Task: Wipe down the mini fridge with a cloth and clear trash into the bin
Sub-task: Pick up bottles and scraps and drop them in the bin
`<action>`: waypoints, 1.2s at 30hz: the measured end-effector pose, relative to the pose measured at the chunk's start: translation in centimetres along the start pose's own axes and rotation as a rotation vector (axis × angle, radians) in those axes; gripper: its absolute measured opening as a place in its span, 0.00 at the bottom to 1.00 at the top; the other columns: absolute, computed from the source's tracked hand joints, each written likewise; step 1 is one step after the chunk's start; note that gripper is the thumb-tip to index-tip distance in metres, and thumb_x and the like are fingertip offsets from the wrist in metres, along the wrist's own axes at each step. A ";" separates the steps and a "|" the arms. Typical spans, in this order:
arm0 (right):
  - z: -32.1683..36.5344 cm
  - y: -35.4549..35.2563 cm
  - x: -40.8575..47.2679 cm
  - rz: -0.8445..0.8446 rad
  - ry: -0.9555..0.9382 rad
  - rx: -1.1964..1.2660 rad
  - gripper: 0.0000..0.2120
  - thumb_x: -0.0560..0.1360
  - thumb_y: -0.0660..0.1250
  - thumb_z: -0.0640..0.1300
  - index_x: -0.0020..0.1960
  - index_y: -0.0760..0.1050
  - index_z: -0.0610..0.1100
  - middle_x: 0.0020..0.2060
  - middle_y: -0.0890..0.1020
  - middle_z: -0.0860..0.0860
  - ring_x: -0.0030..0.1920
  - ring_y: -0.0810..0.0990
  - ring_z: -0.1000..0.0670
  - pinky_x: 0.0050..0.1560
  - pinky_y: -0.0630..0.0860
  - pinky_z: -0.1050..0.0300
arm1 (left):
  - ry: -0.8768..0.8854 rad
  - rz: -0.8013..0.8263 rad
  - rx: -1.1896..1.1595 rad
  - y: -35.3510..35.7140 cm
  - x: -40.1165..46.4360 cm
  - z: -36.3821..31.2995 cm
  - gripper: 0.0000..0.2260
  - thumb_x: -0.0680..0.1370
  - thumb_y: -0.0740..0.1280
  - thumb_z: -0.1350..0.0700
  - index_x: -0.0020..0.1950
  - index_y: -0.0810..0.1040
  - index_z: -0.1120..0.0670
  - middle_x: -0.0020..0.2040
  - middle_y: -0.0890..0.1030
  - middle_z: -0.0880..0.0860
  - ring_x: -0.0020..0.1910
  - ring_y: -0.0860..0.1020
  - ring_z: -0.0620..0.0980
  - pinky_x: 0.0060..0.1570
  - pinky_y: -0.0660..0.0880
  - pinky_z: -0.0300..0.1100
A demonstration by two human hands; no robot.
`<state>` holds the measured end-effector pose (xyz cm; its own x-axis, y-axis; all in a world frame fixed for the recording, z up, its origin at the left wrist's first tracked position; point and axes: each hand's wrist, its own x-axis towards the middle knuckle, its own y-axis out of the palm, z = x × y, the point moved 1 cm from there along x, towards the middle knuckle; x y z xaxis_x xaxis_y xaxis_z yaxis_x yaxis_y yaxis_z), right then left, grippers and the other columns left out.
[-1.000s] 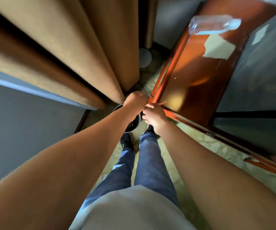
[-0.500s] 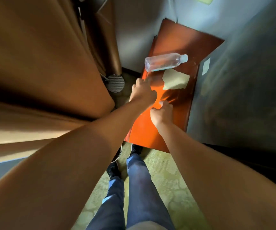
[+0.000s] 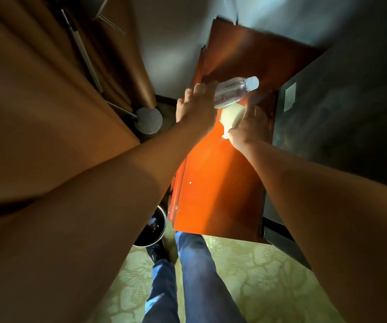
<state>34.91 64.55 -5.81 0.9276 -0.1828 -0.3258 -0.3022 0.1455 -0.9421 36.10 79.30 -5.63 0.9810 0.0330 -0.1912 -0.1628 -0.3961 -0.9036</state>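
Both arms reach forward over a glossy orange-brown wooden top (image 3: 220,183) that runs from the lower middle of the frame to the upper right. The left hand (image 3: 196,108) is at the base of a clear plastic bottle (image 3: 232,92) lying on its side in the upper centre, white cap pointing right; its fingers wrap over the bottle's end, gripping it. The right hand (image 3: 249,124) lies on a pale cloth (image 3: 231,116) just below the bottle, fingers bent over it, though I cannot tell how firmly it holds. Cloth and bottle touch or nearly so. To the right, the top butts against a dark mini fridge (image 3: 339,113) with a small pale sticker (image 3: 290,96) near its left edge. Left of the top, tan curtains (image 3: 48,101) crowd in, leaving a narrow floor strip where a round ribbed stand base (image 3: 148,120) sits. Lower centre, a round bin (image 3: 152,229) with a metal rim stands tight against the wooden top's near-left corner, beside the person's shoe (image 3: 157,251). Pale green patterned carpet (image 3: 269,276) lies open at lower right.
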 end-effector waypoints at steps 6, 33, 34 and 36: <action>-0.7 -0.7 1.2 0.142 0.122 -0.070 0.52 0.68 0.72 0.70 0.81 0.50 0.51 0.78 0.58 0.40 0.78 0.59 0.39 0.76 0.61 0.44 | 0.005 0.015 -0.032 0.9 -1.4 0.6 0.29 0.78 0.66 0.47 0.76 0.58 0.45 0.66 0.69 0.53 0.64 0.70 0.58 0.57 0.73 0.54; 8.9 14.6 -29.7 0.753 -0.270 0.094 0.04 0.74 0.65 0.37 0.48 0.76 0.41 0.40 0.83 0.43 0.48 0.85 0.41 0.41 0.75 0.55 | -1.064 0.489 -0.535 7.2 -36.4 19.2 0.35 0.68 0.62 0.33 0.65 0.73 0.57 0.48 0.82 0.55 0.45 0.82 0.55 0.45 0.79 0.46; 8.0 16.1 -30.1 0.780 -0.230 0.083 0.05 0.75 0.65 0.37 0.49 0.78 0.40 0.43 0.85 0.42 0.49 0.85 0.41 0.44 0.78 0.54 | -1.067 0.501 -0.533 8.4 -37.2 19.6 0.35 0.68 0.62 0.32 0.65 0.73 0.57 0.46 0.82 0.54 0.42 0.81 0.53 0.40 0.77 0.44; 6.1 19.4 -30.5 0.824 -0.141 0.090 0.07 0.76 0.62 0.36 0.50 0.78 0.39 0.49 0.85 0.39 0.51 0.85 0.39 0.52 0.82 0.51 | -1.079 0.523 -0.540 11.1 -38.4 20.4 0.35 0.68 0.63 0.32 0.66 0.74 0.56 0.47 0.82 0.53 0.41 0.81 0.52 0.36 0.74 0.42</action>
<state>2.09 78.86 -13.66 0.4388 0.1382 -0.8879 -0.8816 0.2577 -0.3955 -5.55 92.40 -16.13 0.1973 0.3773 -0.9048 -0.1859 -0.8918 -0.4124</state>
